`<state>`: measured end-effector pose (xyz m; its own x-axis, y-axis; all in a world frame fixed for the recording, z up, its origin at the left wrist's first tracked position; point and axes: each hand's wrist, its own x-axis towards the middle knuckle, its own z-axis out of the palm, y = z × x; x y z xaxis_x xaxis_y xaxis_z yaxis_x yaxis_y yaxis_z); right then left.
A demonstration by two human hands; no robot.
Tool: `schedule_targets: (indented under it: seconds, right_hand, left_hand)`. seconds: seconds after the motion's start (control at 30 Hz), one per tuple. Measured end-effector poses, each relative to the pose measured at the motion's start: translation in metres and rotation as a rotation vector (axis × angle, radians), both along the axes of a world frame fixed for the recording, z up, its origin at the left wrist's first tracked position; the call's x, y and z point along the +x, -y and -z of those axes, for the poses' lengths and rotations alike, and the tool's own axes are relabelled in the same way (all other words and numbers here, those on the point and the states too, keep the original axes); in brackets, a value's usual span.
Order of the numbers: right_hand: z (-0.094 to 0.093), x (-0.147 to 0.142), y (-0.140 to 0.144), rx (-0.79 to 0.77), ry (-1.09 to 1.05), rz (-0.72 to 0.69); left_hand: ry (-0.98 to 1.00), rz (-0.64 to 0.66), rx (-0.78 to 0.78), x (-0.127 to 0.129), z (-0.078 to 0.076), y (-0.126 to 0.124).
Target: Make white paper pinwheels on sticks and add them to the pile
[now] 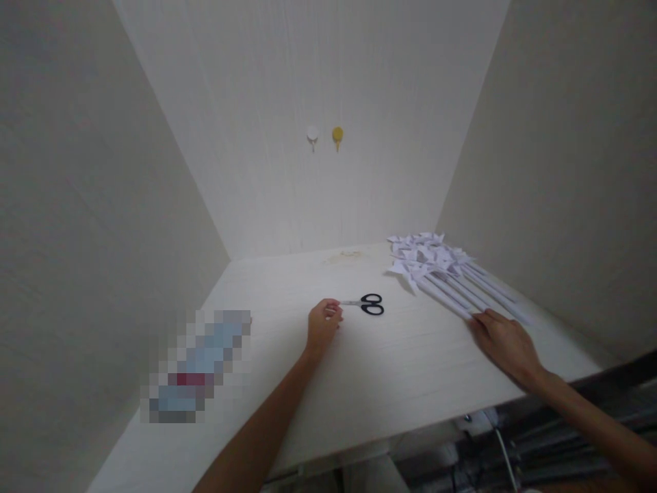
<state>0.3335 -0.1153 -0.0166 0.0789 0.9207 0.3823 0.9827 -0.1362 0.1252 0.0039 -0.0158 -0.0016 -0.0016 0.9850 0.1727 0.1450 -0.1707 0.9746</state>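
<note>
My left hand [323, 324] rests on the white table [390, 370] with its fingers curled at the blade tip of black-handled scissors [365, 304]. The scissors lie closed, handles pointing right. My right hand [506, 342] lies flat at the near ends of a bundle of white paper pinwheels on long paper sticks [441, 270], fingertips touching the sticks. The pinwheel heads fan out toward the back right corner.
White walls close in the table on the left, back and right. Two small hooks, a white hook [313, 136] and a yellow hook [337, 135], hang on the back wall. A blurred object [198, 366] lies at the left. Cables and metal bars [513, 452] show below the front edge.
</note>
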Motion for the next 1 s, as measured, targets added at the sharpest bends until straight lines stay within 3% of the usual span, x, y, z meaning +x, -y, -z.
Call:
schedule_targets:
  seconds: [0.33,0.43,0.53,0.67,0.77,0.83,1.0]
  right_hand:
    - [0.002,-0.005,-0.016,-0.009,0.135,-0.016]
    - [0.004,-0.007,-0.014,0.083,0.131,-0.016]
    - [0.000,-0.025,-0.018,0.184,0.071,-0.152]
    - [-0.017,-0.075,-0.042,0.019,-0.156,-0.460]
    - [-0.032,-0.115,-0.073,-0.109,-0.315,-0.519]
    - [-0.039,-0.133,-0.094,-0.208,-0.309,-0.520]
    - [-0.043,-0.144,-0.133,-0.383,-0.206,-0.569]
  left_hand:
    - [-0.002,-0.004,-0.017,0.001,-0.002,0.003]
    - [-0.002,0.003,-0.018,0.001,-0.002,0.003]
    - [-0.002,0.010,-0.018,0.002,-0.003,0.004]
    - [-0.003,0.013,-0.022,0.002,-0.004,0.005]
    - [-0.008,0.008,-0.026,0.002,-0.005,0.007]
    - [-0.014,0.008,-0.028,0.002,-0.004,0.008]
    - [-0.056,0.026,-0.018,0.002,-0.002,0.008]
